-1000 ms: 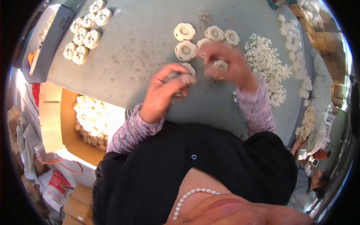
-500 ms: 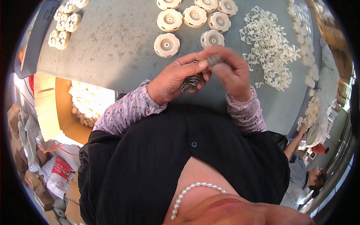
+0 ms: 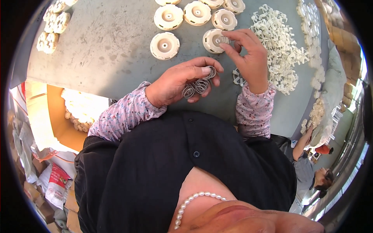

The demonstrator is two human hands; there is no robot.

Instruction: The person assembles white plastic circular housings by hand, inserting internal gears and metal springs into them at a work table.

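Note:
Several metal coil springs (image 3: 197, 86) lie bunched in my left hand (image 3: 176, 79), its thumb pressing on them and its fingers curled below. My right hand (image 3: 250, 54) pinches one coil spring (image 3: 222, 40) between thumb and forefinger, over the right side of a round cream plastic disc (image 3: 210, 41). Whether that spring touches the disc I cannot tell. Another cream disc (image 3: 164, 46) lies to the left, its hollow and centre post facing up. More such discs (image 3: 197, 13) lie in rows behind.
A heap of small white plastic clips (image 3: 278, 50) spreads right of my right hand. Stacked discs (image 3: 54, 23) stand at the far left of the grey table (image 3: 105, 42). A cardboard box (image 3: 58, 116) of cream parts is at the left. Another person (image 3: 307, 167) works at the right.
My right hand has taken a spring away from my left hand and moved it forward over the nearest right disc. My left hand has opened slightly around the remaining springs.

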